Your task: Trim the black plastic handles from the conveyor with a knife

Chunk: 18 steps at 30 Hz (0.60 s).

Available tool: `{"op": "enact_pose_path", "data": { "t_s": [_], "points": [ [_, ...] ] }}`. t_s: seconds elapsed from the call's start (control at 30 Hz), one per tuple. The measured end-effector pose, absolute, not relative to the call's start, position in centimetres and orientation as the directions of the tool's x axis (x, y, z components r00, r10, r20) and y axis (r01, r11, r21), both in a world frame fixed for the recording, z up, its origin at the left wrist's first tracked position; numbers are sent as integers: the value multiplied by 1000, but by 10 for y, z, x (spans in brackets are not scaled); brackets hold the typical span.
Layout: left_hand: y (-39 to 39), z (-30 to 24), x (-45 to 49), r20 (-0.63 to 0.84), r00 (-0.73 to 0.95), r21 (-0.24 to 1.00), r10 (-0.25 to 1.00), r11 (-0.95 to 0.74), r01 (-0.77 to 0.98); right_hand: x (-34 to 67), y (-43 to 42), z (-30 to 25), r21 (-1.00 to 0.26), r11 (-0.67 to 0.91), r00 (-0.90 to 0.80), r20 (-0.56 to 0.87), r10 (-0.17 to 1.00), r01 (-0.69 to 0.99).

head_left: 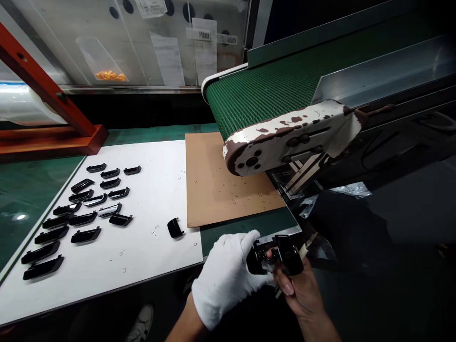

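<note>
From the head view, the person's left hand [228,275] is in a white glove and its fingers are curled tight around one end of a glossy black plastic part [274,256], thumb side pressed against it. The right hand [301,289] is bare, and its fingers are pinched on the other end of the same part, with what looks like a thin pale-handled tool [305,247] poking out just past the fingertips, though I can't tell exactly how it's gripped. So the part sits right between the two sets of fingers, just off the near edge of the green bench [245,225]. Up and left of the gloved fingers there's a lone small black piece [175,228] lying on a white sheet [149,209], and well farther left on that sheet are rows of finished black parts [76,209]. Straight beyond the fingers is a brown cardboard sheet [217,180] with little trimmings scattered on it, and above that hangs the end of a green conveyor belt [263,90] with a chipped white end plate [285,137].
</note>
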<state>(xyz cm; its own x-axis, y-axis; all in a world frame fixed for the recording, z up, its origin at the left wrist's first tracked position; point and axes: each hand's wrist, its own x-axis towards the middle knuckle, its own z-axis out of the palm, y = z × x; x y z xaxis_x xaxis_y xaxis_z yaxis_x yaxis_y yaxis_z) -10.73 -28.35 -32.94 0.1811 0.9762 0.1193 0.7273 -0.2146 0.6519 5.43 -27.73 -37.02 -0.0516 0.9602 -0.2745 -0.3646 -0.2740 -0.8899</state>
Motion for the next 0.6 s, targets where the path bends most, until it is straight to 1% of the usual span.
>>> {"op": "enact_pose_path", "data": {
  "t_s": [0.13,0.23,0.33,0.4,0.5,0.6],
  "points": [
    [-279,-319,-109,-12,252,564,968,-202,801,62,-277,-374,-942,-240,-93,-224,970,-236],
    [-277,-313,-112,-67,303,525,951,-225,821,67,-278,-377,-966,-218,-141,-199,970,-139],
    [-280,-309,-114,-117,322,490,939,-227,841,68,-281,-377,-976,-210,-224,-191,956,-63],
    [-283,-310,-116,-108,337,519,935,-236,821,67,-285,-377,-977,-212,-277,-196,941,-25],
    [-289,-318,-121,-18,345,619,938,-261,741,66,-293,-376,-976,-216,-297,-213,931,23],
    [-294,-337,-126,37,395,687,918,-310,657,68,-300,-376,-978,-167,-146,-185,972,128]
  ]
}}
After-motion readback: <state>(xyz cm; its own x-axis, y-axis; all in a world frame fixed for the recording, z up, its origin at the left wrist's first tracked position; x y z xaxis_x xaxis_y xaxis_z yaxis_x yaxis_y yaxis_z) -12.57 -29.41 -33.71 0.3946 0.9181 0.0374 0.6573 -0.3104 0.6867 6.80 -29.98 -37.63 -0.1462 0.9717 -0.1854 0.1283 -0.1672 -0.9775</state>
